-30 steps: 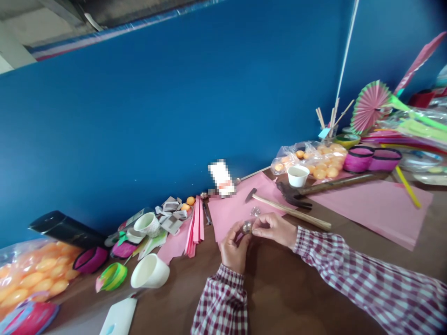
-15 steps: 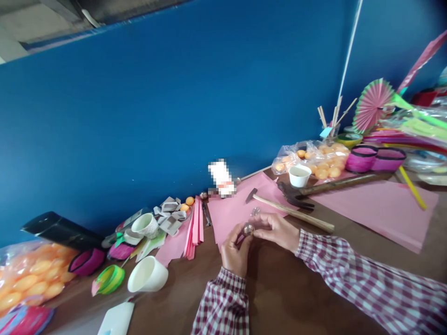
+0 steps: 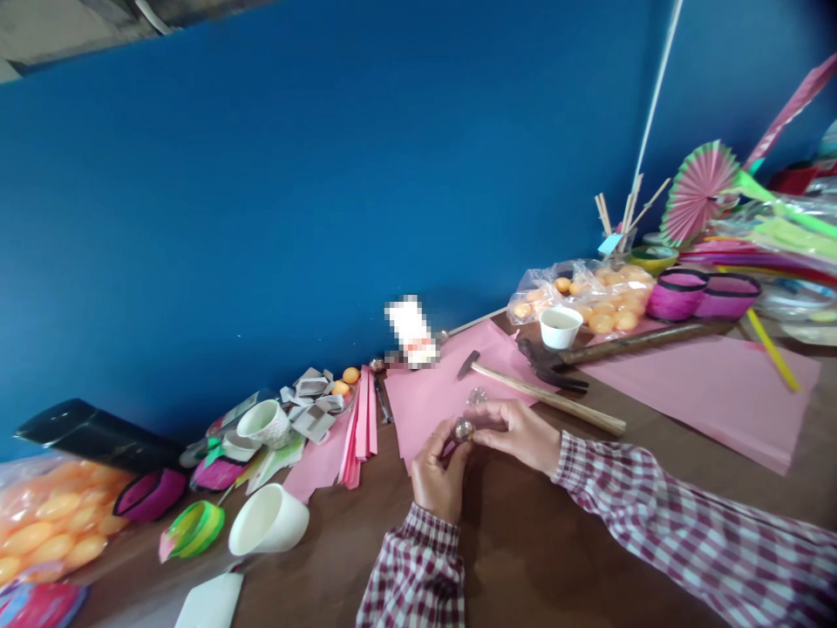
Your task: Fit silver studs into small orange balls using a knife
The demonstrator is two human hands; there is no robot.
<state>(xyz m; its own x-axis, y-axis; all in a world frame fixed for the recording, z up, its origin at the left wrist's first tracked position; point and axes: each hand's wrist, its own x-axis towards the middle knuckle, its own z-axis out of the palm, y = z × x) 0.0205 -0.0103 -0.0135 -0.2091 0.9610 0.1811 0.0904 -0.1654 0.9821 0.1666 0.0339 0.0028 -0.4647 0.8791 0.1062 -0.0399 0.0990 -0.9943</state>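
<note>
Between both hands is a small shiny metallic ball [image 3: 464, 429], raised above the near edge of a pink paper sheet [image 3: 418, 401]. My left hand [image 3: 439, 471] pinches it from the left with thumb and fingers. From the right, the fingertips of my right hand [image 3: 516, 433] close on the same ball. A small clear, glinting piece [image 3: 477, 397] lies on the paper just beyond my fingers; its kind is too blurred to tell. Behind the right hand a small hammer [image 3: 523, 384] rests across the paper, its wooden handle towards the right.
A claw hammer [image 3: 628, 344], a white cup [image 3: 561, 329] and a bag of orange balls [image 3: 608, 296] sit at the right. A paper fan [image 3: 699, 194] stands behind. At the left are a white paper cup [image 3: 271, 521], pink strips [image 3: 359, 427] and another ball bag [image 3: 52, 515].
The view has shifted slightly, so things at the left appear further left. Both hands keep hold of the metallic ball in nearly the same pose.
</note>
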